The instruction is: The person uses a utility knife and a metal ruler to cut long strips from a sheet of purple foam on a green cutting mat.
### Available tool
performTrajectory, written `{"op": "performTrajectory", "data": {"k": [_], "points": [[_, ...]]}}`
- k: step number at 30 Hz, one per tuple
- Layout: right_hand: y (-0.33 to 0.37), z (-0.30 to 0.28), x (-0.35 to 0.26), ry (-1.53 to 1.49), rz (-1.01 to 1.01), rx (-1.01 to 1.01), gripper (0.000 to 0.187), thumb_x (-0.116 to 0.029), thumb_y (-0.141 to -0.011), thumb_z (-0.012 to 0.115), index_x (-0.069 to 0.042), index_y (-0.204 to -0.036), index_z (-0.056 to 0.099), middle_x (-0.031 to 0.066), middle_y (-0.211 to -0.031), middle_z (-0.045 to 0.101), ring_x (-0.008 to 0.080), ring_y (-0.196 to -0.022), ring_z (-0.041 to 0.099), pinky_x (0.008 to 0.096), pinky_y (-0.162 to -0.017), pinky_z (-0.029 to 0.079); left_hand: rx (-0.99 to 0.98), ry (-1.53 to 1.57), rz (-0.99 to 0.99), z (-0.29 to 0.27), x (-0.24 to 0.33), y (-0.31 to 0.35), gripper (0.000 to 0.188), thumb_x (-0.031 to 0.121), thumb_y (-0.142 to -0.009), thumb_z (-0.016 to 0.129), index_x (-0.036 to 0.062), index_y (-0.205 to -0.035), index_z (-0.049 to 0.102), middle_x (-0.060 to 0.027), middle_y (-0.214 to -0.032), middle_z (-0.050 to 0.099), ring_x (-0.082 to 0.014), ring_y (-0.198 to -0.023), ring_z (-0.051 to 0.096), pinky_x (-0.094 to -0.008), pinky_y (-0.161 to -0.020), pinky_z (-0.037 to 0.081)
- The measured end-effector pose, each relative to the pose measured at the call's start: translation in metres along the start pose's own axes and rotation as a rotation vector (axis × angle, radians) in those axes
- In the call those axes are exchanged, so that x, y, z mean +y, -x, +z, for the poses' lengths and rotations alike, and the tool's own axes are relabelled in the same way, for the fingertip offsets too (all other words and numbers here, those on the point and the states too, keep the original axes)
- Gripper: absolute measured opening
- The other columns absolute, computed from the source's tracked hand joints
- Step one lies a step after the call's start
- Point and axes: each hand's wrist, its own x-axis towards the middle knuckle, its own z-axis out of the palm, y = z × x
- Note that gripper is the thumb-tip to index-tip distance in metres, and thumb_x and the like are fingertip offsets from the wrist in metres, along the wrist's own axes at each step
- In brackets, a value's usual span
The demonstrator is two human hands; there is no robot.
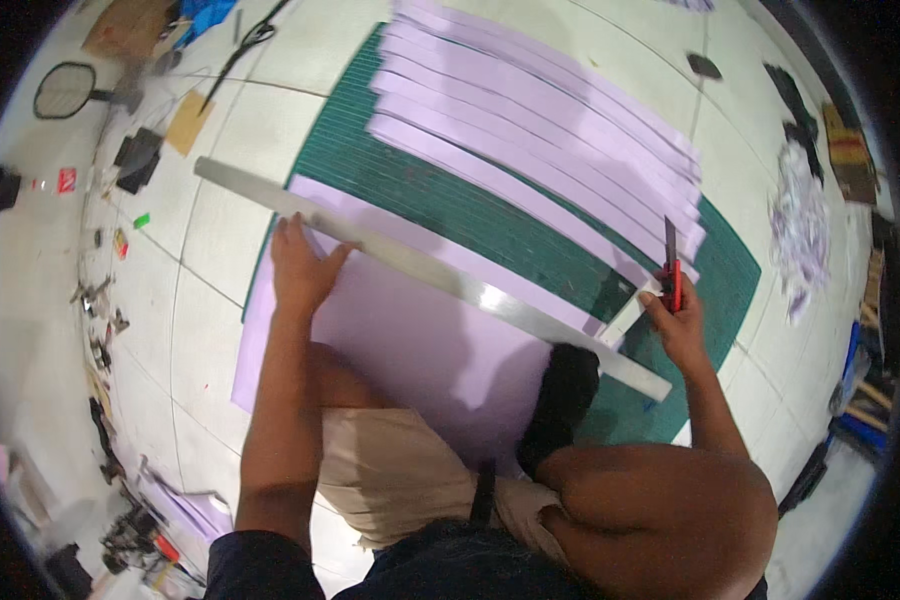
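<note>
A long metal ruler (440, 280) lies slantwise across a sheet of lilac material (420, 350) on a green cutting mat (340, 140). My left hand (304, 270) presses on the ruler near its left end, fingers laid on it and thumb spread. In my right hand (678, 325) is a red cutter knife (674, 285), its dark blade pointing up and away from me. The same hand's thumb is at a short white strip-like piece (625, 318), whose kind I cannot make out. My foot in a black sock (562, 400) is against the ruler's near edge.
Several cut lilac strips (530, 110) lie overlapped across the mat's far side. Scissors (255, 38) rest on the tiled floor (250, 130) at the far left. A heap of pale scraps (800, 225) is on the right; small odds and ends line the left.
</note>
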Motion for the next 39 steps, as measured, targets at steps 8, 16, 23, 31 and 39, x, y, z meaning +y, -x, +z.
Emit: {"op": "performTrajectory", "data": {"k": [8, 16, 23, 31, 39], "points": [[-0.092, 0.057, -0.190, 0.079, -0.202, -0.429, 0.041, -0.016, -0.093, 0.067, -0.003, -0.127, 0.050, 0.0086, -0.099, 0.065, 0.0131, -0.077, 0.065, 0.0266, -0.053, 0.051, 0.005, 0.283, -0.103, 0.012, 0.004, -0.005, 0.098, 0.034, -0.063, 0.092, -0.0087, -0.135, 0.040, -0.0311, -0.145, 0.036, -0.0459, -0.137, 0.031, -0.0486, -0.114, 0.033], [-0.177, 0.274, -0.266, -0.174, -0.237, -0.473, 0.039, -0.016, -0.094, 0.066, 0.000, -0.124, 0.048, 0.0099, -0.098, 0.063, 0.0176, -0.081, 0.068, 0.0284, -0.055, 0.054, 0.016, 0.389, -0.139, 0.016, -0.001, -0.006, 0.105, 0.034, -0.059, 0.092, -0.0035, -0.140, 0.036, -0.0282, -0.147, 0.034, -0.0483, -0.137, 0.030, -0.0522, -0.114, 0.032], [-0.191, 0.364, -0.264, -0.205, -0.235, -0.450, 0.035, -0.011, -0.093, 0.064, 0.000, -0.121, 0.046, 0.0116, -0.102, 0.058, 0.0189, -0.080, 0.069, 0.0296, -0.054, 0.059, -0.011, 0.365, -0.143, 0.010, -0.001, -0.009, 0.107, 0.027, -0.058, 0.092, -0.0035, -0.142, 0.032, -0.0280, -0.147, 0.033, -0.0484, -0.138, 0.029, -0.0525, -0.112, 0.035], [-0.197, 0.367, -0.263, -0.034, -0.206, -0.440, 0.040, -0.017, -0.092, 0.069, -0.001, -0.124, 0.051, 0.0070, -0.100, 0.062, 0.0143, -0.085, 0.066, 0.0266, -0.058, 0.055, -0.032, 0.405, -0.181, 0.002, 0.003, -0.010, 0.106, 0.025, -0.059, 0.092, -0.0010, -0.143, 0.033, -0.0240, -0.150, 0.032, -0.0445, -0.139, 0.030, -0.0488, -0.111, 0.039], [-0.198, 0.367, -0.257, -0.099, -0.199, -0.437, 0.040, -0.018, -0.092, 0.069, -0.002, -0.124, 0.050, 0.0061, -0.098, 0.062, 0.0124, -0.082, 0.064, 0.0256, -0.058, 0.054, -0.001, 0.379, -0.159, 0.008, 0.002, -0.009, 0.105, 0.025, -0.058, 0.092, -0.0018, -0.142, 0.035, -0.0257, -0.149, 0.033, -0.0463, -0.137, 0.032, -0.0500, -0.110, 0.039]]}}
